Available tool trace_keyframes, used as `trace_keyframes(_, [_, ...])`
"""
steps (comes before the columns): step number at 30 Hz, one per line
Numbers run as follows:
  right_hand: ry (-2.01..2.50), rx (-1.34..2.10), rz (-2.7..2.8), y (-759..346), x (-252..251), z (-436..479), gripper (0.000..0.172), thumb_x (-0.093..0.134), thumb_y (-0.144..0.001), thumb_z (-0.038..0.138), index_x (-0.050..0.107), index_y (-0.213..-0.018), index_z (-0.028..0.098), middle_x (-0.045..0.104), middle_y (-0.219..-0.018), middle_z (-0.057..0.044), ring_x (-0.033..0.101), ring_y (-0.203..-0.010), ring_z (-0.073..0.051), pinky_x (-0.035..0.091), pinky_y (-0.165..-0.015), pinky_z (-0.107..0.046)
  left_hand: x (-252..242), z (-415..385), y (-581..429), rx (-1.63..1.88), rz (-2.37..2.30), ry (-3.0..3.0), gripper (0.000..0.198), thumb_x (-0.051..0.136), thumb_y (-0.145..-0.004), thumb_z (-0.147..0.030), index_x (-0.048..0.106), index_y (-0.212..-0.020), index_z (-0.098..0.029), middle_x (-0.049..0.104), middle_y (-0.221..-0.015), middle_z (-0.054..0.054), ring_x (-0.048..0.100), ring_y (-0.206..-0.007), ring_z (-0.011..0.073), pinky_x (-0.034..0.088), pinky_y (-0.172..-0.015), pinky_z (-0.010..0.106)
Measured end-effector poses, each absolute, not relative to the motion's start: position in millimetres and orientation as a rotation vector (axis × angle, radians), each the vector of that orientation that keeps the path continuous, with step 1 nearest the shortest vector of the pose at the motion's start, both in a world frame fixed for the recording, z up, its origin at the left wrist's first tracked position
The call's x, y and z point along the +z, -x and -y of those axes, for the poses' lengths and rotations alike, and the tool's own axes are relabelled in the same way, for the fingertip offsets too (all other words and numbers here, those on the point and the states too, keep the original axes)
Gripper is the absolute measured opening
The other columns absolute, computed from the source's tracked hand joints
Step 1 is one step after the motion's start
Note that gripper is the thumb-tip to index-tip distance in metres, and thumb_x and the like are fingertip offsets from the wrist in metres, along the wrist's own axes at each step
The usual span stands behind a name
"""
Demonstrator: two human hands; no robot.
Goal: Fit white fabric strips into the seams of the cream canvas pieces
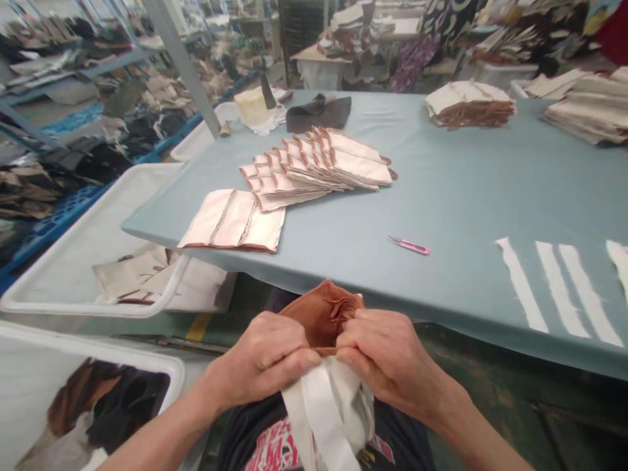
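Observation:
A brown and cream fabric piece [314, 315] is gripped in both my hands, close to my body below the table's front edge. My left hand [275, 353] is closed on its left side, thumb on top. On the right side my right hand [383, 353] pinches the edge, its thumb close to the left one. The brown face bunches into folds beyond my fingers. Cream cloth with a white strip [326, 412] hangs down toward my lap. Pink-handled thread snips [409, 245] lie on the table beyond my right hand.
The blue-green table [466, 196] carries a fanned stack of cream panels [318, 163], one nearer panel stack [235, 219], and white strips [564, 288] at right. More stacks [468, 103] lie at the back. White bins [161, 301] with fabric pieces stand at left, beside a metal post [184, 65].

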State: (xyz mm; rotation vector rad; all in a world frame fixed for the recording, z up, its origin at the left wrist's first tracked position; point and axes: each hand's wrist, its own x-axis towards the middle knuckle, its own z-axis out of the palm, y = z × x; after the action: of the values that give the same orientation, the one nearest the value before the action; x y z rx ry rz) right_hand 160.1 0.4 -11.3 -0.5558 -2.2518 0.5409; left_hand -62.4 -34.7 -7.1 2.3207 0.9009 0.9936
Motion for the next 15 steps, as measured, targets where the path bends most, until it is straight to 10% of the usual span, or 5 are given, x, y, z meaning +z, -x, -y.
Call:
trace_keyframes(7, [0.443,0.400,2.305,-157.1,14.0,7.6,0.047,0.032,-0.116,0.029,0.052,-0.073,0.021,0.055,-0.058,0.003,0.041,-0.054,-0.014,0.029,-0.059,-0.031,29.9,45.9,65.0,0.755,-0.958,-2.302,0.044,0.038,-0.113,-0.036,0.058,-0.078,-0.018,0.065,-0.069,0.000,0.056,-0.060,0.0120,0.038,-0.057,0.028])
trace_keyframes(15, [0.402,0.435,2.349,-155.4,20.1,26.5,0.049,0.030,-0.116,0.032,0.052,-0.073,0.021,0.051,-0.054,0.004,0.040,-0.051,-0.014,0.027,-0.059,-0.034,20.4,84.3,60.9,0.790,-0.817,-2.412,0.042,0.049,-0.107,-0.027,0.048,-0.065,-0.024,0.048,-0.052,-0.003,0.041,-0.044,0.0147,0.035,-0.046,0.031])
